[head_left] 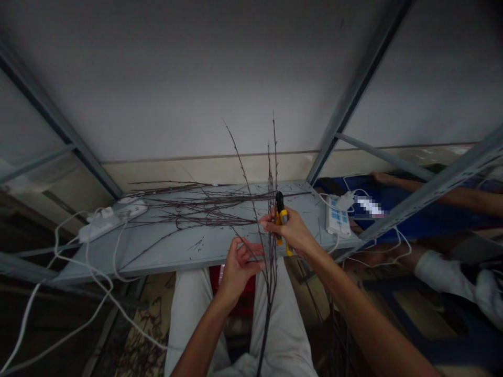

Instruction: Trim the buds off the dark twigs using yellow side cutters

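Observation:
A dark, thin branch (269, 303) stands upright over my lap and forks into several twigs rising above the shelf. My left hand (240, 267) is at its left side, fingers curled and thumb close to them, around a short side twig (245, 242). In my right hand (291, 229) are cutting pliers (279, 201) with yellow and black handles, their dark jaws pointing up. The thumb and forefinger of that hand also meet at one of the upright twigs. Whether they grip it is hard to tell.
Cut branches (204, 204) lie across the grey metal shelf (157, 256), among small clippings. White power strips (101, 224) with cables stand at left, another strip (338, 215) at right. Metal posts (361, 78) frame the shelf. Another person's arm (444, 196) reaches in at right.

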Tool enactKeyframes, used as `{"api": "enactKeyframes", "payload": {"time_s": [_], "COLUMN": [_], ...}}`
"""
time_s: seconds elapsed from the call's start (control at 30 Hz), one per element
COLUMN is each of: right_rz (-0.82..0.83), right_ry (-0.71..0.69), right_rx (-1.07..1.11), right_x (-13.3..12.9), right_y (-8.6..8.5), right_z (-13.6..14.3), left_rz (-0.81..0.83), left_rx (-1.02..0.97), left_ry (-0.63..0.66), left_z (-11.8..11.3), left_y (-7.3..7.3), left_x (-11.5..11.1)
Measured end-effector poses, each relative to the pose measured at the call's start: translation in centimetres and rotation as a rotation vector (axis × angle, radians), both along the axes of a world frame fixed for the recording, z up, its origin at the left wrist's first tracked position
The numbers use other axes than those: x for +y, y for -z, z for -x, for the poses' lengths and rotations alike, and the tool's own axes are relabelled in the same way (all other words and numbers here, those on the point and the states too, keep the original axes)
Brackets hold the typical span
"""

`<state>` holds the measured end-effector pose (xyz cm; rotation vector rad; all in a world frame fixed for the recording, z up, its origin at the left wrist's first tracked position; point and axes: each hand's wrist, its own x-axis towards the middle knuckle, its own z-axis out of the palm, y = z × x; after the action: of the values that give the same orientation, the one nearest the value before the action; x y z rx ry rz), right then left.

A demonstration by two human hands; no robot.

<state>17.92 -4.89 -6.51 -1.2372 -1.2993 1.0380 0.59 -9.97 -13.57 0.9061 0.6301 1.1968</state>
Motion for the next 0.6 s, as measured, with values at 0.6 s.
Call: {"api": "enactKeyframes", "payload": {"time_s": [0.6], "right_rz": [0.044], "right_ry": [-0.021], "right_rx": [-0.009], "right_x": [0.3], "right_y": [1.0], "right_z": [0.7], "left_rz": [0.070], "left_rx": [-0.036], "left_ry": [-0.055], "left_z": [-0.3], "left_y": [0.2], "left_x": [0.7]}}
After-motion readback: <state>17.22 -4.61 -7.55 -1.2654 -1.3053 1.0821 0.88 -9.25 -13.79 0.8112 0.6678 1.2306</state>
